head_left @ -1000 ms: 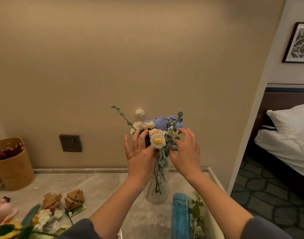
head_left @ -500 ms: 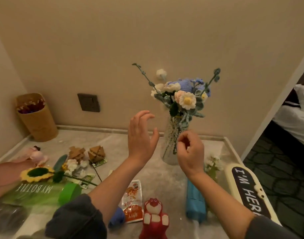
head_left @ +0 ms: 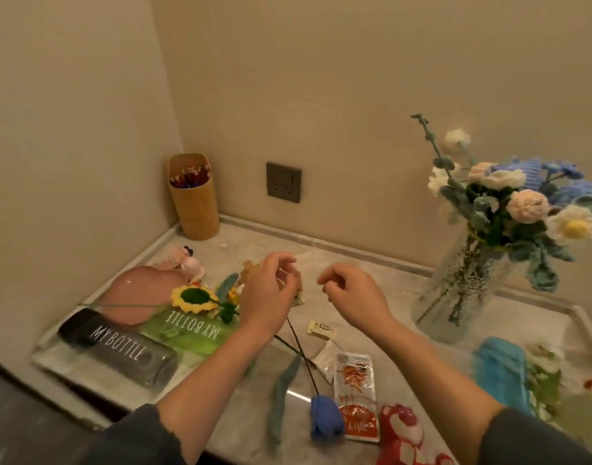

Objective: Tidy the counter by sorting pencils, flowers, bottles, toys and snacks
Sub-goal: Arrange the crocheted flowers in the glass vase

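Observation:
My left hand (head_left: 269, 290) and my right hand (head_left: 353, 293) hover over the middle of the marble counter (head_left: 371, 273), both empty with loosely curled fingers. A glass vase (head_left: 455, 297) of crocheted flowers stands at the right. Left of my hands lie a crocheted sunflower (head_left: 195, 298), a green bottle (head_left: 183, 328), a black bottle (head_left: 120, 347) and a pink bottle (head_left: 143, 290). Near the front edge lie a blue crocheted tulip (head_left: 324, 419), an orange snack packet (head_left: 356, 397) and a red bear toy (head_left: 402, 431). A pink plush toy (head_left: 187, 263) rests at the back left.
A wooden pencil holder (head_left: 195, 199) full of pencils stands in the back corner. A wall socket (head_left: 283, 182) is above the counter. A blue plush item (head_left: 501, 370) and white flowers (head_left: 542, 367) lie at the right front. A small yellow packet (head_left: 319, 329) sits mid-counter.
Both hands have come away from the vase flowers and dropped to the middle of the counter. The view has swung left and down, so the vase now sits at the right.

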`<state>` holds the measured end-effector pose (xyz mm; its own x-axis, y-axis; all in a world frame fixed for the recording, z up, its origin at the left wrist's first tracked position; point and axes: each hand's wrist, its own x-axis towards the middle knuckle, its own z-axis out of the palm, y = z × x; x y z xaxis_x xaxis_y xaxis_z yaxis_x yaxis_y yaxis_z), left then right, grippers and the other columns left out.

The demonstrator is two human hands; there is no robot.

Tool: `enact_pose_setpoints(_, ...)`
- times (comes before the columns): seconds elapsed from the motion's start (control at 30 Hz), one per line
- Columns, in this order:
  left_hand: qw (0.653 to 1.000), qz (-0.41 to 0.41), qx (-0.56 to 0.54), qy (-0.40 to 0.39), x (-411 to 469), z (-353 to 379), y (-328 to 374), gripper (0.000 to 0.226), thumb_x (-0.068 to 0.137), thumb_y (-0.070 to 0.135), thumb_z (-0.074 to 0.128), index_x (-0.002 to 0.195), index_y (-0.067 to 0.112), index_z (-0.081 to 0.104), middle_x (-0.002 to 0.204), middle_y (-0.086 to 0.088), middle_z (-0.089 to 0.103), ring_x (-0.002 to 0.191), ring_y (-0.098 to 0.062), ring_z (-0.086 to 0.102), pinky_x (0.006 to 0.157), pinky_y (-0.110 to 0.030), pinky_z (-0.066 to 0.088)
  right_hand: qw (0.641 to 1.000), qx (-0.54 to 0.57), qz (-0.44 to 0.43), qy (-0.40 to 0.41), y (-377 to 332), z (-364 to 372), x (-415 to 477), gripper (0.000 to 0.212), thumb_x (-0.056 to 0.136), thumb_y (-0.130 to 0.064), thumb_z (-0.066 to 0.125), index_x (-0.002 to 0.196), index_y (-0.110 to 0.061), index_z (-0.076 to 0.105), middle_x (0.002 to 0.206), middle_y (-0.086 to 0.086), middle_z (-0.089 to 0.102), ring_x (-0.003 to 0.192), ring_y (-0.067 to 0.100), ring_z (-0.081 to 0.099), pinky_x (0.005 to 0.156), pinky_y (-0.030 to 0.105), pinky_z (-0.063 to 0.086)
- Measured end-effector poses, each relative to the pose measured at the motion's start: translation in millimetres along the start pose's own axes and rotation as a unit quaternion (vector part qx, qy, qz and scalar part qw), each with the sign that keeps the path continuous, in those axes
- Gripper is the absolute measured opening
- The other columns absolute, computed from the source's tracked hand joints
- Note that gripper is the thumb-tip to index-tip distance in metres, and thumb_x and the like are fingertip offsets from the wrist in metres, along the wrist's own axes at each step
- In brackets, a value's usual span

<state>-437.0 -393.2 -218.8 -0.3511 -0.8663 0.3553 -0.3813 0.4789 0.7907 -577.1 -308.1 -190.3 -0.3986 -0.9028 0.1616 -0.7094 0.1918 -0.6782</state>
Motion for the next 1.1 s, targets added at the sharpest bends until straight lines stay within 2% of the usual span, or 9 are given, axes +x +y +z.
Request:
enact_pose_setpoints(0.07,0.999,-0.026,0.019,-0.015,3,-16,-18,0.021,0.087,0.032,0.058,0.100,0.048,0.050,0.088,0.022,0.061,0.080,0.006,0.058,0.063,-0.021,0.048,0.995,-0.030,0.009,-0.090,-10,19,11,0.018,0.088,-0.020,0.056,0.090,-0.033,0.069,0.091,-0.012,0.068,0.085,0.011,0.063,0.078,0.041,0.055)
enact_pose_setpoints(0.2,0.996,-0.058,0.050,-0.043,5,-41,-49,0.022,0.088,0.032,0.057,0.098,0.050,0.050,0.088,0.026,0.061,0.078,0.010,0.056,0.060,-0.019,0.044,0.976,-0.083,-0.002,-0.202,-20,59,21,0.023,0.088,-0.024,0.060,0.105,-0.025,0.075,0.111,-0.006,0.071,0.100,0.012,0.063,0.082,0.029,0.049)
enact_pose_setpoints(0.33,0.994,-0.070,0.071,-0.050,2,-58,-70,0.021,0.088,0.029,0.056,0.095,0.048,0.052,0.087,0.028,0.060,0.075,0.009,0.056,0.057,-0.020,0.044,0.963,-0.101,0.009,-0.248,-24,92,25,0.024,0.088,-0.027,0.062,0.108,-0.021,0.074,0.108,-0.003,0.072,0.099,0.014,0.065,0.087,0.035,0.053)
enact_pose_setpoints(0.43,0.992,-0.094,0.058,-0.060,1,-65,-81,0.024,0.086,0.018,0.053,0.090,0.042,0.056,0.085,0.024,0.062,0.076,0.004,0.057,0.064,-0.027,0.050,0.952,-0.120,0.021,-0.279,-22,108,28,0.014,0.086,-0.026,0.064,0.092,-0.026,0.077,0.090,-0.003,0.072,0.089,0.018,0.066,0.080,0.035,0.054)
enact_pose_setpoints(0.5,0.991,-0.101,0.052,-0.065,2,-69,-87,0.031,0.083,0.009,0.050,0.082,0.038,0.057,0.084,0.023,0.062,0.080,0.002,0.058,0.066,-0.025,0.048,0.947,-0.132,0.017,-0.291,-21,117,30,0.015,0.085,-0.024,0.065,0.093,-0.022,0.078,0.090,-0.001,0.074,0.084,0.016,0.066,0.076,0.033,0.054)
enact_pose_setpoints(0.77,0.996,-0.064,0.036,-0.044,13,-75,-87,0.040,0.083,0.004,0.048,0.059,0.035,0.058,0.070,0.016,0.063,0.072,0.000,0.057,0.060,-0.027,0.044,0.975,0.015,0.035,-0.219,-38,105,47,0.009,0.090,-0.015,0.065,0.087,-0.011,0.072,0.072,-0.005,0.061,0.064,0.009,0.056,0.067,0.035,0.053)
enact_pose_setpoints(0.9,0.996,-0.076,0.030,-0.043,25,-74,-82,0.027,0.088,0.023,0.048,0.077,0.039,0.067,0.077,0.024,0.067,0.076,0.006,0.059,0.061,-0.026,0.050,0.973,0.165,0.079,-0.138,-55,94,53,0.010,0.090,-0.010,0.065,0.090,-0.003,0.071,0.076,0.012,0.067,0.057,0.015,0.060,0.053,0.026,0.053)
enact_pose_setpoints(1.0,0.994,-0.084,-0.012,-0.065,40,-71,-76,0.023,0.092,0.043,0.047,0.098,0.038,0.068,0.091,0.020,0.070,0.084,0.001,0.062,0.069,-0.029,0.052,0.966,0.222,0.076,-0.109,-67,88,57,0.008,0.089,-0.011,0.067,0.089,-0.004,0.072,0.074,0.006,0.069,0.055,0.013,0.061,0.052,0.024,0.053)
enact_pose_setpoints(1.1,0.988,-0.096,-0.102,-0.066,55,-66,-68,0.024,0.094,0.042,0.051,0.106,0.031,0.067,0.095,0.014,0.071,0.088,-0.004,0.064,0.076,-0.033,0.054,0.961,0.242,0.073,-0.111,-71,86,56,0.009,0.089,-0.009,0.067,0.091,-0.002,0.072,0.075,0.007,0.070,0.057,0.015,0.062,0.054,0.024,0.055)
